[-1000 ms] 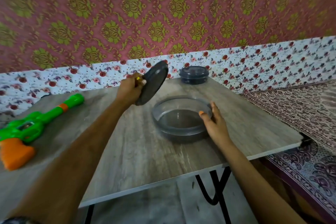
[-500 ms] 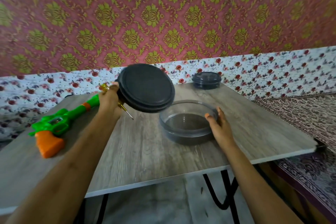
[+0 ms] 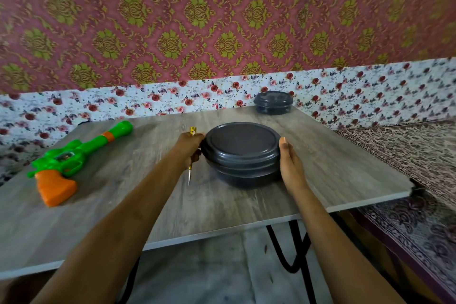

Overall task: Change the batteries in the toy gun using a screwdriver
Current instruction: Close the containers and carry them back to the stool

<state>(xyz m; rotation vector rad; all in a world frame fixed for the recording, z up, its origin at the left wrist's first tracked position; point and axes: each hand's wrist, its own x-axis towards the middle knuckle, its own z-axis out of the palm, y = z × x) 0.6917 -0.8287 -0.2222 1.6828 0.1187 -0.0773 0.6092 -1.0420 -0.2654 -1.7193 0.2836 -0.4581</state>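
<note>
Toy gun (image 3: 74,158), green with an orange handle, lies on the left of the desk (image 3: 345,168). The left grip (image 3: 190,148) clasps a yellow-handled screwdriver (image 3: 189,174), shaft down, beside the lidded dark container (image 3: 246,175) at mid-desk. The right grip (image 3: 290,165) rests uncurled against the container's right side. A smaller container (image 3: 273,103) stands at the far edge.

Bare table (image 3: 222,207) runs along the near edge and the right edge. The toy gun (image 3: 74,158) blocks the left edge, the lidded bowl (image 3: 241,155) the middle, and a small container (image 3: 273,102) the far right corner.
</note>
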